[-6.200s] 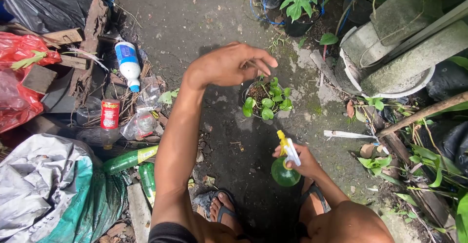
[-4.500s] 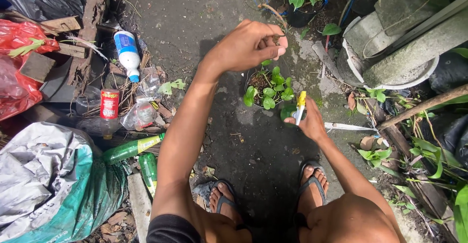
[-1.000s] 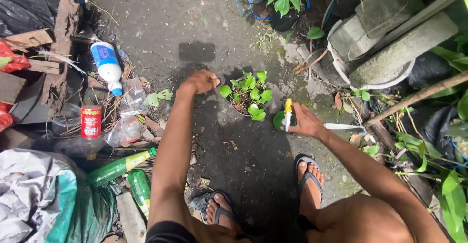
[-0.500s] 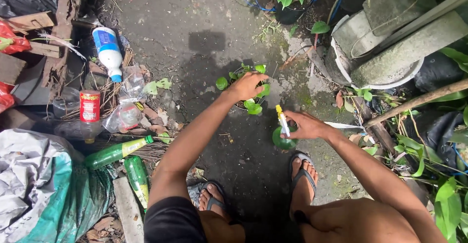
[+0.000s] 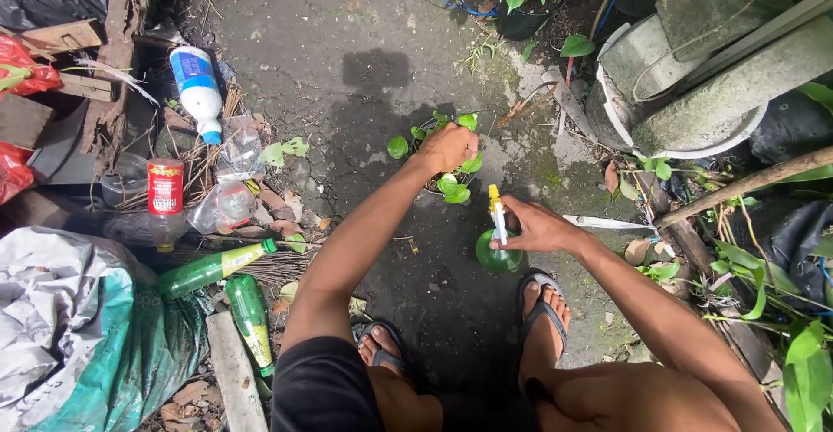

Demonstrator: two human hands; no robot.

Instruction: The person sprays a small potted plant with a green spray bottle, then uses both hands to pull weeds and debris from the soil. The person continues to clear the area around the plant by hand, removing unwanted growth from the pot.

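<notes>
The small potted plant with round green leaves point(image 5: 438, 159) sits on the dark, damp concrete ground point(image 5: 347, 16) just above the centre of the view. The left hand point(image 5: 449, 147) lies on top of it, fingers curled down into the foliage; whether they pinch a stem or only press the leaves aside cannot be told, since the fingertips are buried. At about four o'clock from the plant, very near it, the right hand point(image 5: 538, 226) is wrapped around the yellow-and-white trigger head of a round green plastic spray bottle point(image 5: 499, 254), whose body rests on or just above the ground.

The main risk, as I judge it, lies with the left hand: a tug on those soft stems could tear leaves or tip the little pot, because it is light and stands on uneven ground. The bottle is held by its head only, so a wet grip could let it slip and roll toward the black sandal point(image 5: 542, 310) at five o'clock.

Farther out, at nine o'clock, litter lies in a heap: a white plastic bottle with a blue label point(image 5: 198, 91), a red-labelled can point(image 5: 165, 191), and two green glass bottles point(image 5: 227, 289) at seven o'clock. At two o'clock a mossy grey concrete slab leans in a pale basin point(image 5: 694, 94). A backward shuffle could knock into the glass bottles.
</notes>
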